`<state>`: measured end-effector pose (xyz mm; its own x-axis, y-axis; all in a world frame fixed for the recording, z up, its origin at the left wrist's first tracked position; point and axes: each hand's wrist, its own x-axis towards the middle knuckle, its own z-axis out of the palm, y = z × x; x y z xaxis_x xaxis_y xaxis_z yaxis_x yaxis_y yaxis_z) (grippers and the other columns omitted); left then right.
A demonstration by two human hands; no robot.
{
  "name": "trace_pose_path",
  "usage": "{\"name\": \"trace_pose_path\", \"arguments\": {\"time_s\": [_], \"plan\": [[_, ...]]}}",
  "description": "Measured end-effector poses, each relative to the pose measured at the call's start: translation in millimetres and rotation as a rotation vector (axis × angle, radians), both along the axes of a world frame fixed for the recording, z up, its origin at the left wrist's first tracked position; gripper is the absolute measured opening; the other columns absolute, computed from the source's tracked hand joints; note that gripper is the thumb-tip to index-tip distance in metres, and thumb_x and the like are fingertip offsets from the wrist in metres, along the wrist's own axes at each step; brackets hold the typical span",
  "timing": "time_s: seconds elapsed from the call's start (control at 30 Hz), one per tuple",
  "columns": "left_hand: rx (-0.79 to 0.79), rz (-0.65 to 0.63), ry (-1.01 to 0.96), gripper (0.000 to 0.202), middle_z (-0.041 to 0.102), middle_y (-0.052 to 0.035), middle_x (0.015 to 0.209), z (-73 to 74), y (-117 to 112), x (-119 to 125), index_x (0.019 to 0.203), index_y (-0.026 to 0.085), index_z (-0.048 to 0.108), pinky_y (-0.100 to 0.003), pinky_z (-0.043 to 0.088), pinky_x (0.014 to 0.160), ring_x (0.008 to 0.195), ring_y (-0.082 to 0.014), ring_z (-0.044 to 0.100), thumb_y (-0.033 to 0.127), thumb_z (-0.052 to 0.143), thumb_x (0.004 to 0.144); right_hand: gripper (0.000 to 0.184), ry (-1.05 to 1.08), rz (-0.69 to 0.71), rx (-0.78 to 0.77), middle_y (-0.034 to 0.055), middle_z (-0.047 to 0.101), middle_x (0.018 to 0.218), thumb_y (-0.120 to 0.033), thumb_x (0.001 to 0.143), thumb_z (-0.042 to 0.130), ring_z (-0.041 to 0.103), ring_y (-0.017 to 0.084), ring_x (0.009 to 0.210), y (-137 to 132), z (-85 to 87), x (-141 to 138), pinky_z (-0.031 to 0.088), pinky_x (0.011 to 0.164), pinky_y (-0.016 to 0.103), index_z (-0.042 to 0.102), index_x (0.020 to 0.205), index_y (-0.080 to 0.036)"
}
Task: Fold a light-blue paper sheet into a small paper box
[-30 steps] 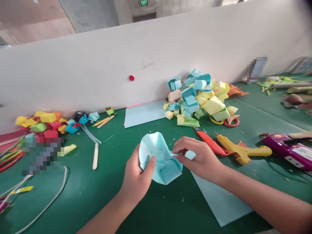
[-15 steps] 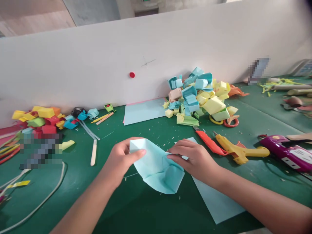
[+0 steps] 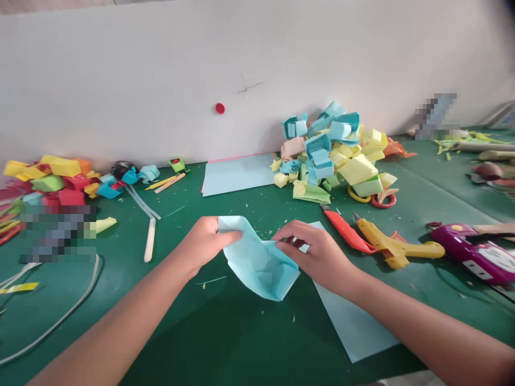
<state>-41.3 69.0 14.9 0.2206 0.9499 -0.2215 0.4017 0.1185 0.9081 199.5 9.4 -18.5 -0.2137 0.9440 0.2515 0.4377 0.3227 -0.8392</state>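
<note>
A light blue sheet of paper [image 3: 257, 262], creased and partly folded into a shallow box-like form, is held up over the table between my hands. My left hand [image 3: 207, 241] pinches its upper left part, thumb on the near face and fingers behind. At the paper's right edge my right hand [image 3: 311, 246] pinches a folded flap between thumb and index finger. Under my right hand and forearm lies another flat light blue sheet [image 3: 350, 327] on the green table.
Right of my hands lie a red utility knife [image 3: 348, 231], a yellow glue gun [image 3: 396, 244] and a purple device [image 3: 470, 252]. Folded paper pieces [image 3: 322, 155] heap at the back, with scissors [image 3: 384, 200] beside them. At left are colourful paper boxes [image 3: 60, 182] and a white cable [image 3: 86, 300].
The camera view has tilted down a little. Both hands keep hold of the blue paper, whose lower folded end has swung slightly upward; the right fingers have shifted along its edge.
</note>
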Motion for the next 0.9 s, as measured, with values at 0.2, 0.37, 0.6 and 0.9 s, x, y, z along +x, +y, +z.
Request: {"name": "trace_pose_path", "arguments": {"time_s": [0.2,0.37,0.6,0.9], "plan": [[0.130,-0.110,0.245,0.018,0.060,0.0009,0.059,27.5,22.9,28.1,0.060,0.020,0.063,-0.025,0.033,0.049,0.052,-0.0157,0.052,0.032,0.073,0.068,0.016,-0.008,-0.031,0.020,0.0054,0.070,0.100,-0.030,0.094,0.059,0.064,0.018,0.081,8.0,-4.2,2.1,0.053,0.071,0.034,0.074,0.095,-0.026],[0.191,-0.372,0.231,0.032,0.036,0.0055,0.053,46.0,20.4,54.5,0.059,0.022,0.053,-0.025,0.016,0.046,0.044,-0.0098,0.029,0.040,0.073,0.074,0.014,-0.028,-0.111,0.017,0.0032,0.070,0.094,-0.031,0.093,0.061,0.061,0.017,0.075,12.0,-1.5,9.6,0.051,0.069,0.033,0.074,0.095,-0.026],[0.460,-0.247,0.349,0.025,0.044,0.0071,0.049,46.5,2.2,79.3,0.061,0.025,0.055,-0.027,0.018,0.045,0.036,-0.0102,0.031,0.015,0.078,0.060,0.024,0.206,-0.156,-0.109,-0.0002,0.063,0.084,-0.032,0.083,0.072,0.059,0.016,0.074,18.5,-1.6,15.5,0.049,0.067,0.032,0.058,0.098,-0.022],[0.555,-0.378,0.359,0.035,0.070,0.0005,0.076,44.5,-5.0,78.4,0.112,0.027,0.069,-0.025,0.031,0.048,0.053,-0.0168,0.056,0.016,0.062,0.080,0.027,0.276,-0.122,-0.230,0.0026,0.066,0.092,-0.042,0.083,0.071,0.059,0.018,0.082,21.0,8.5,23.8,0.046,0.073,0.033,0.064,0.097,-0.020]]}}
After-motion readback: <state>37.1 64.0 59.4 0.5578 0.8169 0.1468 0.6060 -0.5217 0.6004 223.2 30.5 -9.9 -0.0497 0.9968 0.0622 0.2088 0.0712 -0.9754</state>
